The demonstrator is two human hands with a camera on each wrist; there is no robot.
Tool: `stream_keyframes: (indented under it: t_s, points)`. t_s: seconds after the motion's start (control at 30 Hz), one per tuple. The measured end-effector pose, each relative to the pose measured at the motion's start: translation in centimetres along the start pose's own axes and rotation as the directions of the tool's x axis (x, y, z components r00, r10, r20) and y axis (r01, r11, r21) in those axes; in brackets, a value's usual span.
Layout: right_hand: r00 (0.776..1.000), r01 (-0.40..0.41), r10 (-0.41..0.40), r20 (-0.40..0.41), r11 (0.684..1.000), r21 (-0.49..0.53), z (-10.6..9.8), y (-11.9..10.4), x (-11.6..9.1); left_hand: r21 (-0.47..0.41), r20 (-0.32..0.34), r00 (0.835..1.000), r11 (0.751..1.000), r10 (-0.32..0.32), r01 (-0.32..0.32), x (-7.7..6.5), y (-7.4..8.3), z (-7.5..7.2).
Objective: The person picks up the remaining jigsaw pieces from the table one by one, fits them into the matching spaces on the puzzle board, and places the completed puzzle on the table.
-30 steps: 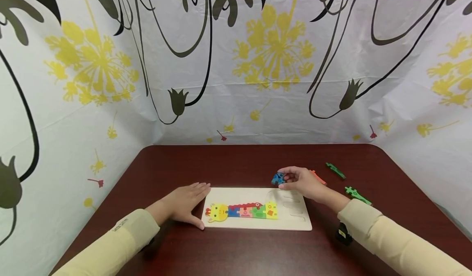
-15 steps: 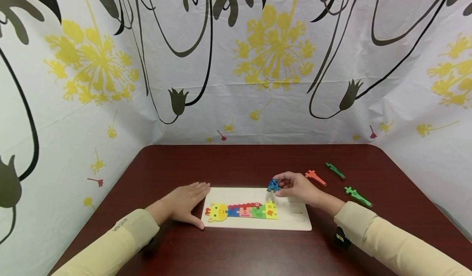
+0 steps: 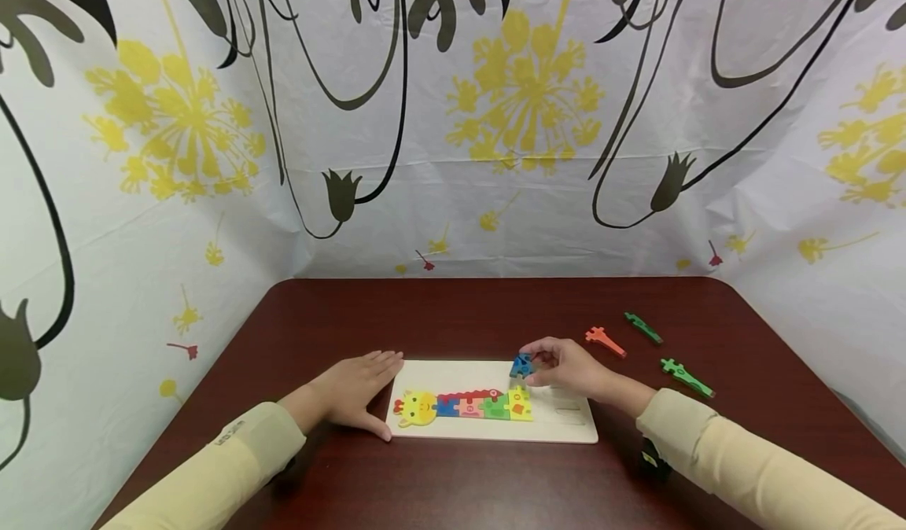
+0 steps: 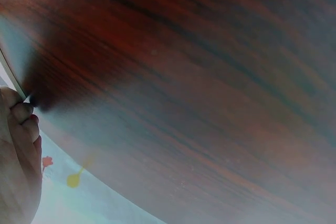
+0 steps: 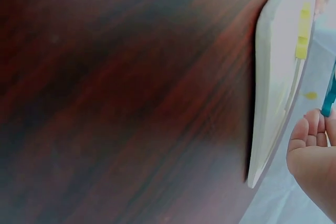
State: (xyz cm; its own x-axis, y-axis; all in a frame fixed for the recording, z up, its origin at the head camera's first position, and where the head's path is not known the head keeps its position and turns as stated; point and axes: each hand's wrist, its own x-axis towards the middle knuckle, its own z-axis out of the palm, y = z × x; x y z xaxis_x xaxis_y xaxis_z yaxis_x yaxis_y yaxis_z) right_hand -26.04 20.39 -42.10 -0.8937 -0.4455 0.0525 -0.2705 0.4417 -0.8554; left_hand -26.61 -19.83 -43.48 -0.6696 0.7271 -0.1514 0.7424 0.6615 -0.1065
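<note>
1. At the far left, my left sleeve slants in over the dark red-brown table.
2. My left hand grips nothing; its fingers are straight and lie at the upper left corner of the pale board, the thumb at its lower left corner.
3. On the board, at its left end, lies a yellow giraffe head with its face up.
4. Rightward from it a row of joined blocks runs on: blue block, pink block, green block and yellow block, with a red strip along the upper side.
5. Over the board, just beyond the yellow block, is the loose blue piece. It seems lifted off the wood, though my right wrist camera catches only part of it, so I can't be certain.
6. My right hand pinches that blue piece between thumb and fingers, above the board's right part, where faint outlines show.
7. Past the hand, on the table, lie an orange piece, a dark green piece farther back, and a bright green piece nearer me, all apart from one another.
</note>
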Motion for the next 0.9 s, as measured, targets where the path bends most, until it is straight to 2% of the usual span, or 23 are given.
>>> stream_keyframes:
  t_s: [0.07, 0.9]
  points:
    - [1.000, -0.005, 0.005, 0.000, 1.000, -0.004, 0.1, 0.9, 0.3, -0.003, 0.001, 1.000, 1.000, 0.000, 0.000, 0.0, 0.0, 0.0]
    - [0.999, -0.039, 0.040, 0.023, 0.998, -0.042, 0.7, 2.0, 0.9, -0.018, 0.009, 1.000, 1.000, -0.007, 0.007, -0.1, 0.2, -0.3]
